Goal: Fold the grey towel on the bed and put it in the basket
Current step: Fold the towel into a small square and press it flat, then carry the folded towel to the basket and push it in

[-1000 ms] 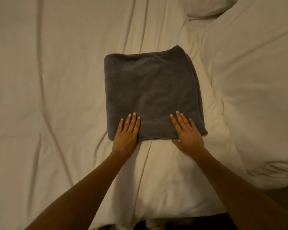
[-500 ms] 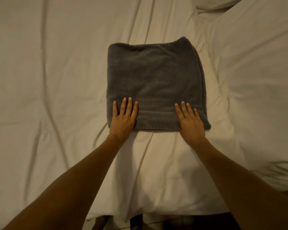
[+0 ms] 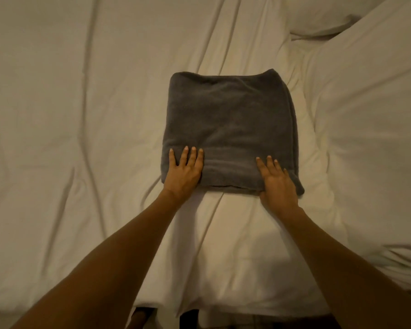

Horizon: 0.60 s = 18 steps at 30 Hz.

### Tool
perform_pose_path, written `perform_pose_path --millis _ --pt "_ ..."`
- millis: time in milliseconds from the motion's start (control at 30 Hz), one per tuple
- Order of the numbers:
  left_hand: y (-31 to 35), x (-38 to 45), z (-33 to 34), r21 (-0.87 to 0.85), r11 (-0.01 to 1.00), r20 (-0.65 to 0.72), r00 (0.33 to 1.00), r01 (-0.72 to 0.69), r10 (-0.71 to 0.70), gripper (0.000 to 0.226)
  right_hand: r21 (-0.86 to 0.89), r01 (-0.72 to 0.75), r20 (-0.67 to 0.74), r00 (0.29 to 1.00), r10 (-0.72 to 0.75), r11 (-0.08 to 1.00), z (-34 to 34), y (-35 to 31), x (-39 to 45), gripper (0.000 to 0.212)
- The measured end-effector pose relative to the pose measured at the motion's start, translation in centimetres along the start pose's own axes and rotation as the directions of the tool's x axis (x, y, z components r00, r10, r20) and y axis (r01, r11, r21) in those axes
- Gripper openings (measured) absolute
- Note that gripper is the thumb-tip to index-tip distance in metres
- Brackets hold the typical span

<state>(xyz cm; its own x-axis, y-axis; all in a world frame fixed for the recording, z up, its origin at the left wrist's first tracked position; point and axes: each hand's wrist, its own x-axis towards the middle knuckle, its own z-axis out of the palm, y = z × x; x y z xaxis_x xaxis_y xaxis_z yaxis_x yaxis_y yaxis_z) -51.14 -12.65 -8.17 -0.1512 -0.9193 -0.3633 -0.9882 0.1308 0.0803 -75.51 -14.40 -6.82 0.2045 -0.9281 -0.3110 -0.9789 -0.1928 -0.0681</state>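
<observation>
The grey towel (image 3: 230, 124) lies folded into a thick, roughly square stack on the white bed sheet (image 3: 57, 115), in the middle of the head view. My left hand (image 3: 184, 173) rests flat on its near left corner, fingers spread. My right hand (image 3: 277, 182) lies flat on the near right corner, with the thumb at the towel's near edge. Neither hand visibly grips the cloth. No basket is in view.
A bulky white duvet (image 3: 365, 115) is heaped along the right side, and a pillow (image 3: 323, 13) lies at the top right. The bed's near edge (image 3: 199, 312) runs along the bottom, with dark floor below it.
Both hands slid a little further onto the towel's near edge and stay pressed flat. The view has shifted slightly; the towel keeps its folded shape.
</observation>
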Motion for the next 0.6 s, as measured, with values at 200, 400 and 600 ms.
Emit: perform_pose_path --millis 200,400,600 --pt "-0.9 -3.7 -4.8 -0.036 0.999 0.062 0.998 0.0 0.002 0.063 0.135 -0.029 0.051 0.998 0.022 0.99 -3.4 -2.2 -3.3 0.081" --pt "-0.6 -10.3 -9.6 -0.004 1.0 0.077 0.997 0.017 -0.016 0.059 0.144 0.002 0.096 0.995 -0.016 0.99 -10.0 -4.0 -8.0 0.076" --pt "-0.6 -16.9 -14.4 -0.079 0.989 0.075 0.99 0.125 -0.119 0.06 0.169 0.069 0.11 0.99 -0.088 0.983 -16.6 -6.8 -11.5 0.075"
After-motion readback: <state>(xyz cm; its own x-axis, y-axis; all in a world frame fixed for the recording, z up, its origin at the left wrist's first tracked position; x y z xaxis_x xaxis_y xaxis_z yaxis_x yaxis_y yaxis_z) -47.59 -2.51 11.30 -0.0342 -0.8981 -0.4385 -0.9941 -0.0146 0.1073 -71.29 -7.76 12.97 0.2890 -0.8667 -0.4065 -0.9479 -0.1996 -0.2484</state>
